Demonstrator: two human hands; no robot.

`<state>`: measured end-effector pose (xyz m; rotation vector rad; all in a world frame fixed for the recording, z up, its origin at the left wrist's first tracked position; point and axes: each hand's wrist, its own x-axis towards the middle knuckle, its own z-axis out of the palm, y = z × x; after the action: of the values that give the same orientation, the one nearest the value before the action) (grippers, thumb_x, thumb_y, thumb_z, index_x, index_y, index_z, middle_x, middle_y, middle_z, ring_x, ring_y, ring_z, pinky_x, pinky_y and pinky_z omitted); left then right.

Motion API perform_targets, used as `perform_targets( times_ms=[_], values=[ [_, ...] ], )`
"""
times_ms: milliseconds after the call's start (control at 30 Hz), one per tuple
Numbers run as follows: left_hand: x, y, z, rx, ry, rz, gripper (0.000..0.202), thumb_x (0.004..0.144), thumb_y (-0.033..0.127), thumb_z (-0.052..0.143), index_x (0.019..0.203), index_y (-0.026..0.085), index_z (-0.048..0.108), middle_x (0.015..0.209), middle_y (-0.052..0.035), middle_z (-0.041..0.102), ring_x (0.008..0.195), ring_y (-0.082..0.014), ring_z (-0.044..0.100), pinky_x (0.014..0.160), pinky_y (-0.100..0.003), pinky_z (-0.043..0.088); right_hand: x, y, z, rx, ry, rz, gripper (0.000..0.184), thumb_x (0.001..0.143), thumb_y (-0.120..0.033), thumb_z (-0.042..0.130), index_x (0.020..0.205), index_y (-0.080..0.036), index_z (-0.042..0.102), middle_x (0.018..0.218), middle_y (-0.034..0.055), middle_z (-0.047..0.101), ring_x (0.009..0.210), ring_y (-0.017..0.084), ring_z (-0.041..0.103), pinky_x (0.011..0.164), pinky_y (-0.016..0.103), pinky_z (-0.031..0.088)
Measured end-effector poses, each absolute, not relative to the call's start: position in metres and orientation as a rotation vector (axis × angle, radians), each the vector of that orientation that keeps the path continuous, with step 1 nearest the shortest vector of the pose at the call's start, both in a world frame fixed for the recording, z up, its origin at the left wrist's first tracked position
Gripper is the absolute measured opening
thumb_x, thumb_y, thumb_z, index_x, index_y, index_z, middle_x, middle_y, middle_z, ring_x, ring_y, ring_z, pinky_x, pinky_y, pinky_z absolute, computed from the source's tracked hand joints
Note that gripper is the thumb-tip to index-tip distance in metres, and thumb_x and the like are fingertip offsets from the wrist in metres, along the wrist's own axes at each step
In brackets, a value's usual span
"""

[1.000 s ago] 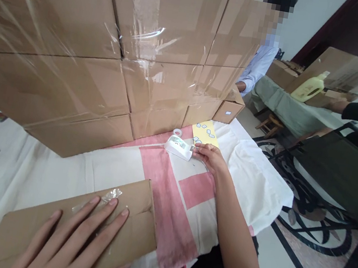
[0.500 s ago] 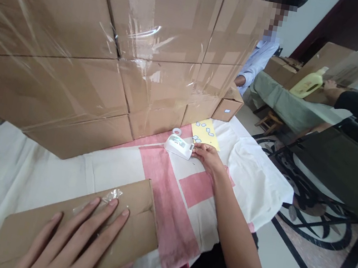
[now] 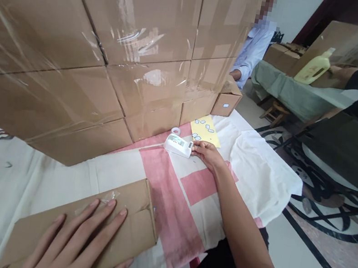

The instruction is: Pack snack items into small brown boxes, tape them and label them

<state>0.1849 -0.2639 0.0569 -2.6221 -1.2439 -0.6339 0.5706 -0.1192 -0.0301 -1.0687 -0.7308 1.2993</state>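
The left hand, spread open, should steady the box at lower left while the right hand, its grip unclear, works gently at the dispenser mid-frame.

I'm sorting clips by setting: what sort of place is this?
Likely an indoor packing workspace: stacked cardboard boxes, a white tape dispenser at the right hand, and a yellow sheet of small labels, all on a cloth-covered table.

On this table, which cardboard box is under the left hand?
The front box: the left hand rests on its top. The stacked boxes and the small labelled box stand farther back.
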Motion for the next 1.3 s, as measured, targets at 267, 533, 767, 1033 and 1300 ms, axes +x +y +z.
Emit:
perform_targets(
  times_ms=[267,533,767,1033,1300],
  values=[
    [0.180,-0.254,0.059,-2.601,-1.097,-0.619,0.076,0.087,0.059,0.060,0.153,0.026,0.044,0.145,-0.0066,0.060,0.128,-0.0320,0.057,0.118,-0.046,0.031,0.570,-0.116,-0.038,-1.160,-0.785,1.240,0.058,0.051,-0.022,0.090,0.052,-0.018,0.032,0.102,0.0039,0.069,0.069,0.011,0.068,0.064,0.024,0.061],
    [0.187,-0.254,0.068,-2.594,-1.024,-0.601,0.069,0.091,0.058,0.054,0.148,0.020,0.049,0.137,-0.0106,0.065,0.123,-0.0326,0.059,0.115,-0.045,0.032,0.574,-0.118,-0.038,-1.116,-0.761,1.303,0.055,0.053,-0.020,0.088,0.053,-0.019,0.033,0.104,0.0071,0.072,0.069,0.013,0.071,0.070,0.029,0.064],
    [0.192,-0.263,0.062,-2.533,-1.151,-0.566,0.067,0.089,0.057,0.058,0.148,0.025,0.049,0.144,-0.0080,0.061,0.130,-0.0340,0.056,0.109,-0.048,0.037,0.572,-0.124,-0.033,-1.073,-0.677,1.301,0.055,0.048,-0.016,0.088,0.053,-0.018,0.034,0.102,0.0075,0.072,0.066,0.012,0.070,0.064,0.025,0.061],
    [0.260,-0.283,0.056,-2.308,-1.489,-0.733,0.062,0.093,0.051,0.056,0.145,0.018,0.049,0.145,-0.0145,0.060,0.133,-0.0382,0.055,0.105,-0.054,0.039,0.555,-0.154,0.004,-1.041,-0.709,1.136,0.060,0.055,-0.023,0.089,0.056,-0.019,0.029,0.113,0.0058,0.071,0.069,0.010,0.070,0.070,0.025,0.060],
    [0.254,-0.293,0.059,-2.416,-1.300,-1.045,0.035,0.092,0.036,0.063,0.122,0.018,0.062,0.136,-0.0106,0.067,0.131,-0.0357,0.057,0.113,-0.054,0.035,0.501,-0.247,0.063,-0.901,-0.775,1.113,0.059,0.070,-0.025,0.087,0.057,-0.018,0.030,0.120,0.0064,0.069,0.078,0.014,0.072,0.072,0.028,0.059]
  ],
)
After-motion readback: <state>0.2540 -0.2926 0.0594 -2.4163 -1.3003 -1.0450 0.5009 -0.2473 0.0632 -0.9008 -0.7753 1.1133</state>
